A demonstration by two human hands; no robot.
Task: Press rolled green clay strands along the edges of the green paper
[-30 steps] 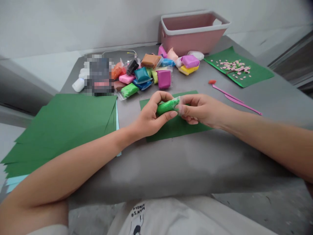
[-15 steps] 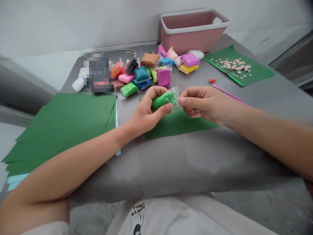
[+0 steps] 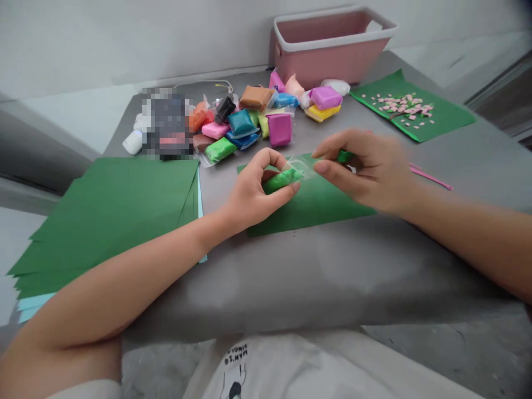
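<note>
In my left hand (image 3: 260, 185) is a small clear bag of green modelling clay (image 3: 285, 178), held between the curled fingers and thumb. The bag's clear end (image 3: 302, 165) points right, towards my right hand (image 3: 363, 169). That hand hovers just beside it, thumb and index finger slightly apart with no grip on the bag that I can see. Its other fingers are curled and partly hidden. Below both hands lies a green sheet of paper (image 3: 291, 213). A thin pink tool (image 3: 432, 177) rests on the table, partly covered by my right hand.
Bagged clay in several colours, among it a magenta pack (image 3: 280, 129), is heaped behind my hands. A pink basket (image 3: 328, 66) stands at the back. Green sheets (image 3: 112, 205) are stacked at left. At right lies a green sheet with a blossom picture (image 3: 449, 119).
My right hand has come away from the bag's clear end and moved right and slightly up. The left hand keeps the bag, a little lower and further right.
</note>
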